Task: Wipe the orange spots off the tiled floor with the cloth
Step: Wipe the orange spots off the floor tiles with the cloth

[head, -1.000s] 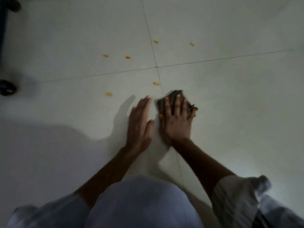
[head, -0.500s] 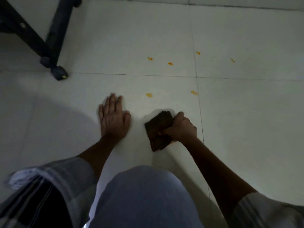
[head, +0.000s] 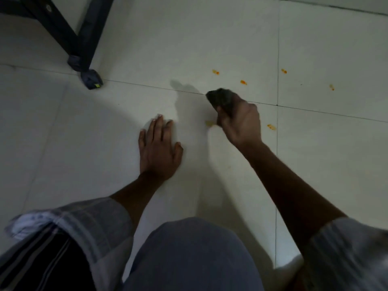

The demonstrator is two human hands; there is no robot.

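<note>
Orange spots [head: 271,126] dot the tiled floor [head: 210,38]; right hand [head: 241,120] grips the bunched dark cloth [head: 221,97] above it, fingers curled round. Left hand [head: 158,148] lies flat, fingers straight. Best: press the cloth flat on the faint spot [head: 209,123] beside it, wipe inward.

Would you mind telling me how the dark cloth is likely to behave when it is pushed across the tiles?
The cloth looks soft and floppy: it bunches in the right hand, so it probably folds unless pressed flat. It seems light, held up by one grip. On the glossy tiled floor it would likely slide easily.
</note>
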